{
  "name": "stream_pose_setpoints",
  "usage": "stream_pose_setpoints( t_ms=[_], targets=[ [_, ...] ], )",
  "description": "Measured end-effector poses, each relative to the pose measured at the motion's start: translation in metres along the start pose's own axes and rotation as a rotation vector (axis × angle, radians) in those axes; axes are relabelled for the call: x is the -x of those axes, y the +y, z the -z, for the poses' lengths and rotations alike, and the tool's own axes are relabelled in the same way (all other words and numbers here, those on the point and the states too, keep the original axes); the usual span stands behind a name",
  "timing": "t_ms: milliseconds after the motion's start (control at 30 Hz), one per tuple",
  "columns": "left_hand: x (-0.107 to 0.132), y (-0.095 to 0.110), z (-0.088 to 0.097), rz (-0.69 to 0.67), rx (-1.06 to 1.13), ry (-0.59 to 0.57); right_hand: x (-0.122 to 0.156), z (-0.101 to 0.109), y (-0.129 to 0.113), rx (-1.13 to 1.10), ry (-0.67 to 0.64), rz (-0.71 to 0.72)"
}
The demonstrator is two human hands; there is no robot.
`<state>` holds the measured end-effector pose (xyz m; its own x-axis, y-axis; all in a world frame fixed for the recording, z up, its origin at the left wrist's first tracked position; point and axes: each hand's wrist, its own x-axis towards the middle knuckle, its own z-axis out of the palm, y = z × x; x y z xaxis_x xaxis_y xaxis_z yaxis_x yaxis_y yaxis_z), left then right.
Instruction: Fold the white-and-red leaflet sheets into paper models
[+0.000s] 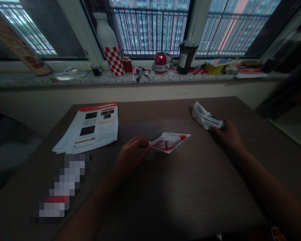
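My left hand (134, 152) pinches one pointed end of a folded paper piece (169, 142), white with red and dark print, above the middle of the table. Over at the right, my right hand (229, 135) is closed on the near end of another folded paper piece (204, 117). That one is white with dark print, and its far end stands up in a bent flap. To the left lies a stack of printed sheets (97, 127) with an orange-red top band. The two folded pieces are apart from each other.
A pixelated object (62, 187) lies at the table's left. Along the windowsill (82, 80) stand a checked white bottle (111, 50), a red can (160, 63), a dark cup (187, 57) and a yellow container (214, 68). The brown table (190, 194) reaches toward the wall.
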<state>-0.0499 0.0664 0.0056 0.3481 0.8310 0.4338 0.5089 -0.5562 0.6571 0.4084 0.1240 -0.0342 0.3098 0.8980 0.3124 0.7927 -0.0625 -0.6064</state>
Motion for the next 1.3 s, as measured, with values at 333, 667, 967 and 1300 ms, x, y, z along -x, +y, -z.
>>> stream_pose_setpoints(
  t_ms=[333,667,967,1300],
  targets=[
    [-0.001,0.010,0.008,0.121,0.165,0.214,0.044,-0.012,-0.057,-0.323,-0.338,0.261],
    [0.001,0.021,0.013,0.003,0.130,0.298,0.076,-0.023,-0.098,-0.295,-0.464,0.534],
    [0.002,0.021,0.008,0.035,0.103,0.250,0.088,-0.033,-0.099,-0.307,-0.431,0.521],
    [0.000,0.018,0.005,-0.013,0.061,0.200,0.092,-0.034,-0.108,-0.337,-0.457,0.541]
  ],
)
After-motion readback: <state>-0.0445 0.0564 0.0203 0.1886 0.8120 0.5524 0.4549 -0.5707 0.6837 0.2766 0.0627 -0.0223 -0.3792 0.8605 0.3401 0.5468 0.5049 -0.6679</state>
